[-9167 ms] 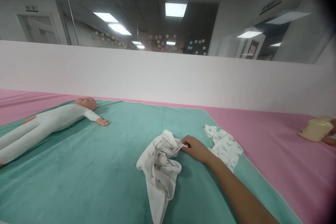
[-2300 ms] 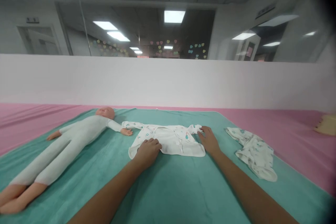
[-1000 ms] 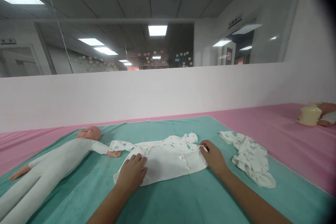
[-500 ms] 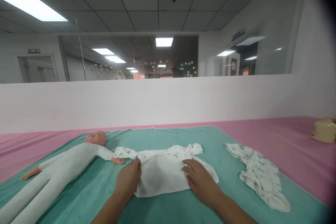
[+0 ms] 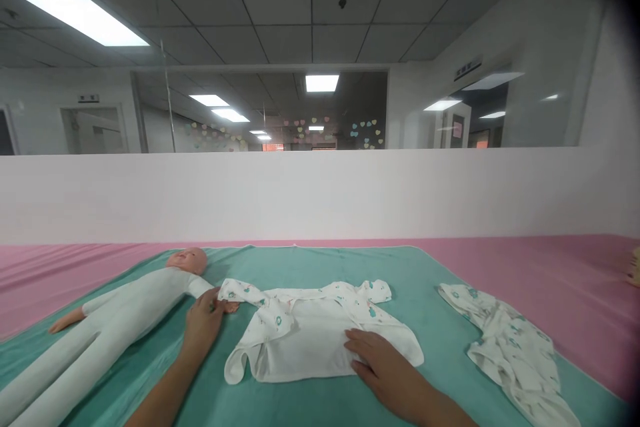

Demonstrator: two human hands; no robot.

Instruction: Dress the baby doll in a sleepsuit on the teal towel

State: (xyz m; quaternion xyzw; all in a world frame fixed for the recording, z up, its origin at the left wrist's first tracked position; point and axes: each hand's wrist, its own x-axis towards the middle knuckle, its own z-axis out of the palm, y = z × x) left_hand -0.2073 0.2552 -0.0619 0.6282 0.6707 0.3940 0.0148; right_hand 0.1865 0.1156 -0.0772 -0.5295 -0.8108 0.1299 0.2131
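A white baby shirt (image 5: 310, 343) with a small green and pink print lies spread on a teal blanket (image 5: 295, 407), its front open and white lining showing. My right hand (image 5: 387, 370) rests on the shirt's right part with fingers stretched out. My left hand (image 5: 203, 323) is at the doll's wrist, beside the shirt's left sleeve end (image 5: 240, 291); its fingers look bent around the wrist, partly hiding it. The bald baby doll (image 5: 133, 303) in a white suit lies on its back at the left, its hand (image 5: 231, 307) showing past my fingers.
Another printed white baby garment (image 5: 515, 347) lies crumpled at the right of the blanket. Pink sheeting (image 5: 565, 287) surrounds the blanket. A low white wall (image 5: 320, 197) with glass above stands behind. A yellowish object (image 5: 634, 267) is cut off at the right edge.
My left hand has moved left from the shirt's edge to the doll's wrist. The shirt's left front panel now lies folded outward. My right hand stays on the shirt. The view has shifted slightly.
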